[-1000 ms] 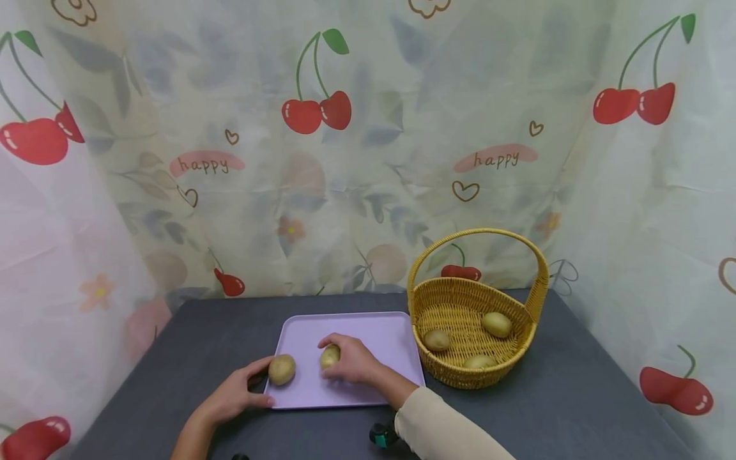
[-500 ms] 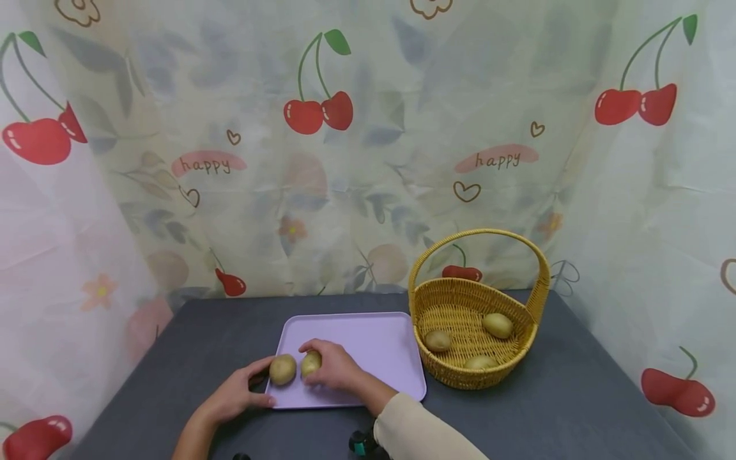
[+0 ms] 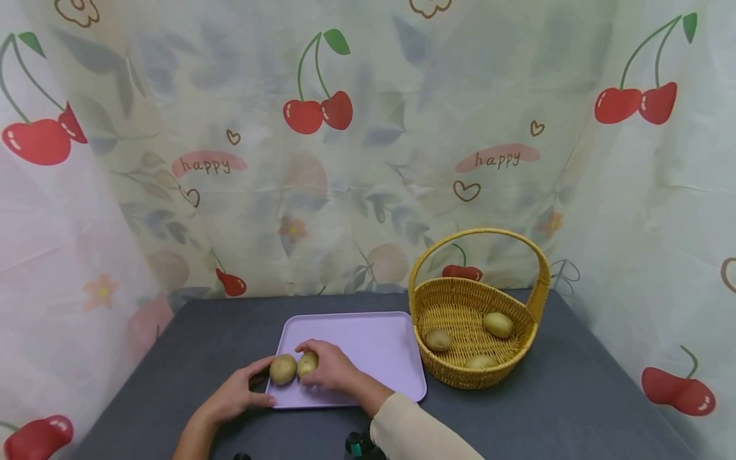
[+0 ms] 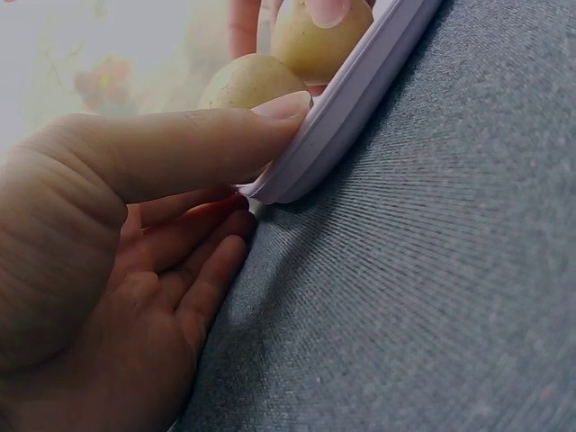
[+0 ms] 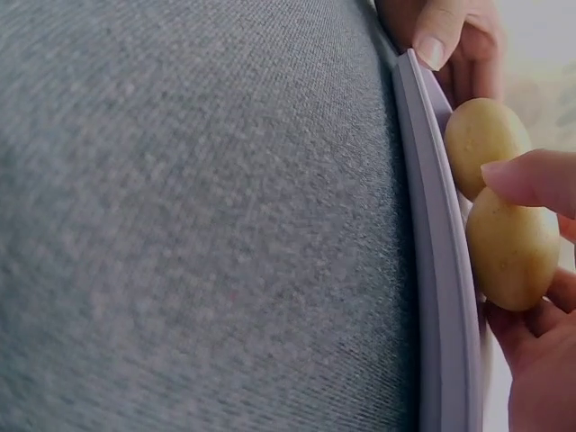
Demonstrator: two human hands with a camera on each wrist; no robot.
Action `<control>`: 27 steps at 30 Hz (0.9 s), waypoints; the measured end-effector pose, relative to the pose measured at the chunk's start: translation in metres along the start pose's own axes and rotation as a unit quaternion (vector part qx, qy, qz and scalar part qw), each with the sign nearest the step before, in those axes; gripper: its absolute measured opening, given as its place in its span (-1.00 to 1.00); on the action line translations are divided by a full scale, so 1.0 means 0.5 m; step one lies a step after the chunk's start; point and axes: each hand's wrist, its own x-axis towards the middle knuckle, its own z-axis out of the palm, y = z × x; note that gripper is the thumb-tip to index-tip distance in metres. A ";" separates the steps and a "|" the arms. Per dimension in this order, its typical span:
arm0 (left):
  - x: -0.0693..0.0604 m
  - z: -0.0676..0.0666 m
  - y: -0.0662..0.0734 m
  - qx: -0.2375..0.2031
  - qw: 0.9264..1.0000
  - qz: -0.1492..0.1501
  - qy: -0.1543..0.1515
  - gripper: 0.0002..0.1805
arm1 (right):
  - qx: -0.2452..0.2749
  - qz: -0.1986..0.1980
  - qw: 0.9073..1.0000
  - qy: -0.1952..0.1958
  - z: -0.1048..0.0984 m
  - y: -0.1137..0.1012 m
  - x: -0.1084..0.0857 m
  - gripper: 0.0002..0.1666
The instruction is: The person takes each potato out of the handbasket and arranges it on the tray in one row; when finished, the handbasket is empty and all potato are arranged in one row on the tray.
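On the left of the lilac tray [image 3: 374,345] a potato [image 3: 283,370] lies beside a second, smaller-looking potato [image 3: 307,363]. My right hand [image 3: 333,367] grips that second potato between thumb and fingers, and in the right wrist view the gripped potato [image 5: 513,252] meets the other potato [image 5: 486,139]. At the tray's near left corner is my left hand [image 3: 232,393]. Its thumb [image 4: 243,135] presses on the tray rim [image 4: 333,126] in the left wrist view, while the fingers lie along the outer side, their tips partly hidden.
A yellow wicker basket [image 3: 471,377] with a tall handle stands right of the tray. Inside it are three potatoes, one of them this potato [image 3: 498,325]. Dark grey cloth covers the table [image 3: 230,332], and a cherry-patterned curtain [image 3: 368,191] hangs behind and at both sides.
My right hand has moved left across the tray with its potato, up to the potato on the left. The left hand has stayed at the tray corner.
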 end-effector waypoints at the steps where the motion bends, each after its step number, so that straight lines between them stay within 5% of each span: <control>1: 0.000 0.000 0.000 -0.001 1.000 0.000 0.000 -0.16 | 0.001 0.000 1.000 -0.002 0.000 0.001 0.001 -0.34; 14: -0.001 0.001 0.003 0.001 1.000 -0.003 0.001 -0.15 | 0.008 -0.002 1.000 -0.019 -0.018 0.005 -0.008 -0.28; 27: 0.002 0.002 0.000 0.003 1.000 -0.026 -0.002 -0.12 | 0.041 -0.042 0.997 -0.044 -0.138 -0.006 -0.069 -0.30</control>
